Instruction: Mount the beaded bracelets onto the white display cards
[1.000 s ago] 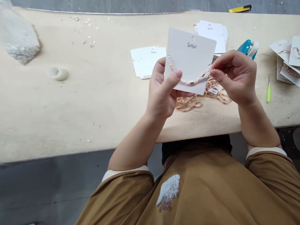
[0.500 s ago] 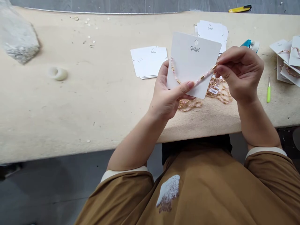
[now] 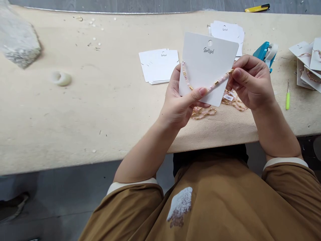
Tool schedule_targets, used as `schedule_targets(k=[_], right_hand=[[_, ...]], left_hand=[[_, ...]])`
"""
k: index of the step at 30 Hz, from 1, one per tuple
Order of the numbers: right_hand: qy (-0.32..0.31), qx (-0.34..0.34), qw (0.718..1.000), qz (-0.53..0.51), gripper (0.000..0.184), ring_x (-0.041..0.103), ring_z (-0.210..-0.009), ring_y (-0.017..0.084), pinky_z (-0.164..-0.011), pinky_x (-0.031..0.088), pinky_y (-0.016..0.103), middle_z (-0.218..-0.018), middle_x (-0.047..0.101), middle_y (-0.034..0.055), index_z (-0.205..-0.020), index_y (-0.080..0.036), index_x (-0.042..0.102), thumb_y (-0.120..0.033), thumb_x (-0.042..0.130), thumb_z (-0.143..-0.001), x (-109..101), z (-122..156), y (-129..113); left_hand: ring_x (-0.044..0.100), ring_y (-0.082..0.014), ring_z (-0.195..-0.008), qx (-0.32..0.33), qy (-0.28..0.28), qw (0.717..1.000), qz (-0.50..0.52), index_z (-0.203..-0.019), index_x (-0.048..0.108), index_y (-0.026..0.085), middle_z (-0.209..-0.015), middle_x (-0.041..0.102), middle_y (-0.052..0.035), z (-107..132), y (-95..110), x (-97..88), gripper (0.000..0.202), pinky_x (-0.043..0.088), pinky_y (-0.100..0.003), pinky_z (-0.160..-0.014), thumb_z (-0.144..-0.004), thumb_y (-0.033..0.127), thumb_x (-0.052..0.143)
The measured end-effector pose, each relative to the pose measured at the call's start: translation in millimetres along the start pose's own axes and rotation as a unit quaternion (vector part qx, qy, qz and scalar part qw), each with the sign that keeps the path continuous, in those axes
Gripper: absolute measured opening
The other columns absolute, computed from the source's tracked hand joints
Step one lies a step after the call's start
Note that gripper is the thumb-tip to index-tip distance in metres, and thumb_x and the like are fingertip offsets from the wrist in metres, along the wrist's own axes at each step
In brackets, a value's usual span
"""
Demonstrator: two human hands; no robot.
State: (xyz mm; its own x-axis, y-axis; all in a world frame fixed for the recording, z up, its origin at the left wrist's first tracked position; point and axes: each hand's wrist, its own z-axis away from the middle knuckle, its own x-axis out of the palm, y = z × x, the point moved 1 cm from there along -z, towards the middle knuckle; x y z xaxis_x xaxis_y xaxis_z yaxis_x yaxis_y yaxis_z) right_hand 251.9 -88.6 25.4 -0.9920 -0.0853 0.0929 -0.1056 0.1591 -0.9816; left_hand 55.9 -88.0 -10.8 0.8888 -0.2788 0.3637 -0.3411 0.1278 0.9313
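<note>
Above table (image 3: 100,100): left grip (image 3: 178,103) clamps card (image 3: 208,67), right grip (image 3: 250,83) pinches bead chain (image 3: 218,82); loose chains (image 3: 203,112) beneath, stacks (image 3: 157,65) behind.

Card (image 3: 209,65) matt white paper; bracelet (image 3: 200,87) glossy pink and gold beads; table (image 3: 100,100) rough pale wood.

- The card (image 3: 209,67) is up over the table (image 3: 100,110), with a bead chain (image 3: 200,87) lying across it.
- The left hand (image 3: 179,100) holds the card's left side.
- The right hand (image 3: 250,82) pinches the bead chain at the card's right side.
- A pile of chains (image 3: 233,102) lies under the card.
- A stack of cards (image 3: 158,65) lies left of the card.
- A second stack (image 3: 228,31) lies behind the card.
- A hook tool (image 3: 287,97) lies far right of the card.
</note>
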Motion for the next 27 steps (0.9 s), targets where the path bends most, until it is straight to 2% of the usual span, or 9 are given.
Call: schedule_targets(k=[4,10,14,17,22,27], right_hand=[[0.011,-0.002,1.0,0.017,0.041,0.053,-0.057,0.008,-0.055,0.049,0.024,-0.067,0.058,-0.0028,-0.08,-0.022,0.063,-0.054,0.087,-0.073,-3.7,-2.0,-0.8],[0.053,-0.059,0.996,0.039,0.035,0.056,-0.063,0.008,-0.061,0.052,0.025,-0.075,0.061,-0.001,-0.082,-0.021,0.062,-0.043,0.089,-0.074,-5.8,-2.9,-2.7],[0.048,-0.052,0.997,0.041,0.036,0.057,-0.062,0.008,-0.06,0.053,0.025,-0.074,0.059,-0.0023,-0.08,-0.022,0.061,-0.046,0.087,-0.075,-3.9,-2.5,0.2],[0.025,-0.048,0.998,0.014,0.042,0.054,-0.058,0.007,-0.056,0.051,0.023,-0.068,0.055,-0.0045,-0.077,-0.022,0.059,-0.05,0.089,-0.071,-3.3,-3.3,2.3],[-0.044,0.052,0.996,-0.054,0.048,0.05,-0.055,0.006,-0.051,0.046,0.021,-0.063,0.052,-0.0057,-0.072,-0.02,0.055,-0.055,0.089,-0.068,-3.8,-3.7,4.0],[-0.089,0.103,0.988,-0.076,0.054,0.035,-0.048,0.002,-0.045,0.034,0.018,-0.056,0.042,-0.0071,-0.067,-0.019,0.053,-0.059,0.089,-0.066,-5.8,-3.1,4.5]], left_hand=[[0.072,-0.0272,-0.112,0.002,0.003,1.0,-0.01,-0.128,0.045,0.036,-0.135,0.061,-0.0042,-1.1,0.6,-0.7,0.084,0.07,-0.032,-0.071,-0.061,0.057,0.092],[0.071,-0.0252,-0.114,0.007,-0.002,1.0,-0.026,-0.126,0.048,0.035,-0.135,0.061,-0.0043,-0.7,-1.1,-2.3,0.081,0.071,-0.031,-0.075,-0.062,0.057,0.091],[0.072,-0.0232,-0.112,0.009,-0.009,1.0,-0.022,-0.128,0.047,0.036,-0.135,0.062,-0.0035,-1.5,-2.8,-3.8,0.08,0.07,-0.028,-0.072,-0.064,0.057,0.09],[0.074,-0.0204,-0.102,0.0,-0.032,0.999,-0.012,-0.131,0.046,0.037,-0.137,0.062,-0.0029,-1.5,-1.9,-3.4,0.082,0.068,-0.025,-0.066,-0.064,0.058,0.09],[0.075,-0.0176,-0.093,-0.029,-0.037,0.999,0.007,-0.134,0.046,0.036,-0.136,0.064,-0.0036,2.8,2.7,2.8,0.086,0.064,-0.021,-0.058,-0.063,0.055,0.091],[0.075,-0.0193,-0.094,-0.047,-0.071,0.996,0.004,-0.139,0.045,0.036,-0.139,0.064,-0.0034,5.3,1.8,4.0,0.088,0.067,-0.026,-0.062,-0.065,0.056,0.089]])
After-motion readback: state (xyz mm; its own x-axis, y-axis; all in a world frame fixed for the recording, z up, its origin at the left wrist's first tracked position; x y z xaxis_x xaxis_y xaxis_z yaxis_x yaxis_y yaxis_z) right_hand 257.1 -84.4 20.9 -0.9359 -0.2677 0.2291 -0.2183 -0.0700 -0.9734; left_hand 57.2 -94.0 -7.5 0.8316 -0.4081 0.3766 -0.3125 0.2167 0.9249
